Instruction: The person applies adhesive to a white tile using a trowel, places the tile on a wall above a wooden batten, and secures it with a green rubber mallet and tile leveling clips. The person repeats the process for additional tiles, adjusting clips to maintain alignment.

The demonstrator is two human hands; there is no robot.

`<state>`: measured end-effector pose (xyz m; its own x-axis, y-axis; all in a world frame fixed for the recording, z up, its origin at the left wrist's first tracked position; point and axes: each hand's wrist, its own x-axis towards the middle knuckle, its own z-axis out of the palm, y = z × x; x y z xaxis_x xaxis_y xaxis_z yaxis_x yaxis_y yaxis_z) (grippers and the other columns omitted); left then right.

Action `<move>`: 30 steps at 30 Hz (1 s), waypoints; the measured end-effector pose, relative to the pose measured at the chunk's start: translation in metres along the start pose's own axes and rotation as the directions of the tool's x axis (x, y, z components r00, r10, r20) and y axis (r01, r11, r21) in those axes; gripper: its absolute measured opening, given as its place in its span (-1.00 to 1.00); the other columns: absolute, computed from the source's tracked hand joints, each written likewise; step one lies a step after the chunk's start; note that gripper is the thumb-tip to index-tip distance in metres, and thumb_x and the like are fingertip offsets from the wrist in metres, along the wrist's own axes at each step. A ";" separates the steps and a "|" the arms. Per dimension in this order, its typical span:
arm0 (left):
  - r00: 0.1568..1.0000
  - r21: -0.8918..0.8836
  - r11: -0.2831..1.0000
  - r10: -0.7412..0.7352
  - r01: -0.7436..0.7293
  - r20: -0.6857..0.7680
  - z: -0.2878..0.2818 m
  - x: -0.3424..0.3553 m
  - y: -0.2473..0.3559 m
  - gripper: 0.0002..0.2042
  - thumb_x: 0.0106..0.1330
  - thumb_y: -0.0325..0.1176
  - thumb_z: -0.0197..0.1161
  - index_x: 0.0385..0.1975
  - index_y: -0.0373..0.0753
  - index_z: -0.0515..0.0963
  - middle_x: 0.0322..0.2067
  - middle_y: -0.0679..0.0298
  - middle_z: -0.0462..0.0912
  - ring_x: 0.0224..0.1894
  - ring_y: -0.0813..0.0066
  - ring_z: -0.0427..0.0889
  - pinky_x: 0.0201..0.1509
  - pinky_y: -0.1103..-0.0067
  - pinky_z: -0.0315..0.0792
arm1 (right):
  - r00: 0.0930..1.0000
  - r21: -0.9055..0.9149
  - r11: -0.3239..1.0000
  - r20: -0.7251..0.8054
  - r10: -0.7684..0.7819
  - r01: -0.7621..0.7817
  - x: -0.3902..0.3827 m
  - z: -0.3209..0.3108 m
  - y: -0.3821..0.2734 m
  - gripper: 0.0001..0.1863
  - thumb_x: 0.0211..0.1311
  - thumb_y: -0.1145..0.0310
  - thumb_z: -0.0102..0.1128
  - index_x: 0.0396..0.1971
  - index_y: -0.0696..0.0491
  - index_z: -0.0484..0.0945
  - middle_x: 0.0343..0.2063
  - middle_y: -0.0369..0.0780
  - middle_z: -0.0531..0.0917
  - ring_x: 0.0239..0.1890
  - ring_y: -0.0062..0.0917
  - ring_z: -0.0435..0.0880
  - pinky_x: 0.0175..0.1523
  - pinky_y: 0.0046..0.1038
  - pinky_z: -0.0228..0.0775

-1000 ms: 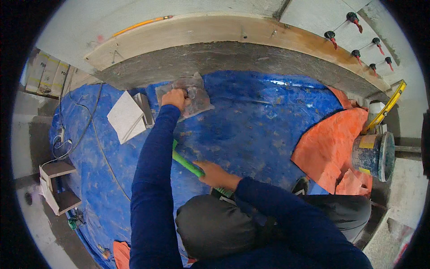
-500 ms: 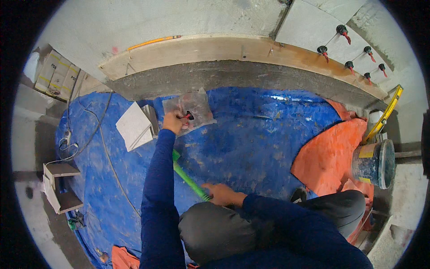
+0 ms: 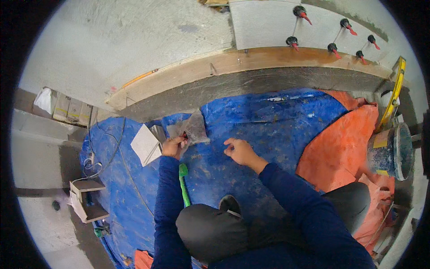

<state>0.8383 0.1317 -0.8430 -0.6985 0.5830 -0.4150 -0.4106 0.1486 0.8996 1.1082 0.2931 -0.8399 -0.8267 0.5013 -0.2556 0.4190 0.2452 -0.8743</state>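
Observation:
My left hand [image 3: 173,147] is closed by the mouth of a crumpled clear plastic bag [image 3: 196,127]. A small dark red and black tile leveller [image 3: 184,135] shows at its fingertips. Out over the blue sheet, my right hand [image 3: 245,154] hangs with its fingers loosely curled and a gap by the thumb; nothing shows in it. A green-handled tool [image 3: 184,179] lies on the sheet beside my left forearm, its lower end hidden by my knee. Several black-and-red tile levellers [image 3: 292,42] sit on the joints of the pale wall tiles [image 3: 262,27].
Pale tile pieces [image 3: 145,144] lie left of the bag. A wooden board [image 3: 264,57] runs along the wall. On the right are an orange sheet [image 3: 333,141], a bucket [image 3: 387,152] on its side and a yellow spirit level [image 3: 394,92]. A cable [image 3: 127,172] crosses the blue sheet [image 3: 251,193].
My right hand has left the green-handled tool and moved up toward the bag. My left hand stays at the bag with the tile leveller. The view has turned, shifting the wall tiles left.

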 end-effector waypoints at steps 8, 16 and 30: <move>0.980 -0.415 0.906 0.000 -0.084 -0.200 -0.010 -0.017 -0.025 -0.85 0.05 -0.45 0.45 -0.59 -0.36 0.60 -0.57 0.21 0.62 -0.46 0.34 0.63 -0.30 0.40 0.55 | 0.998 0.126 0.991 -0.012 0.055 -0.053 -0.009 0.001 0.005 -0.60 0.21 0.24 0.42 0.02 0.09 0.68 -0.25 -0.08 0.80 -0.16 -0.18 0.79 -0.01 -0.18 0.59; 0.984 -0.229 0.973 -0.003 -0.038 -0.178 -0.022 -0.057 -0.074 -0.98 0.24 -0.54 0.26 -0.41 -0.26 0.60 -0.31 0.15 0.69 -0.37 0.41 0.64 -0.31 0.58 0.51 | 0.996 0.019 1.000 0.080 -0.025 0.024 -0.019 0.015 -0.012 -0.63 0.25 0.29 0.33 0.04 0.07 0.66 -0.23 -0.10 0.79 -0.12 -0.11 0.76 0.03 -0.14 0.58; 0.777 0.806 0.198 -0.215 -0.558 0.591 -0.014 -0.036 0.005 -0.77 0.05 -0.38 0.48 -0.42 -0.27 0.53 -0.15 0.06 0.74 -0.29 0.15 0.72 -0.23 0.36 0.56 | 0.880 -0.697 0.541 0.416 -0.229 0.470 0.083 0.056 -0.050 -0.53 0.33 0.42 0.13 0.22 -0.22 0.65 0.27 -0.24 0.44 0.35 -0.28 0.35 0.35 -0.15 0.30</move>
<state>0.8536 0.1006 -0.8256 -0.1080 0.8935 -0.4359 0.7807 0.3476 0.5192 0.9974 0.2762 -0.8410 -0.9798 0.0401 -0.1960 0.0999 0.9469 -0.3057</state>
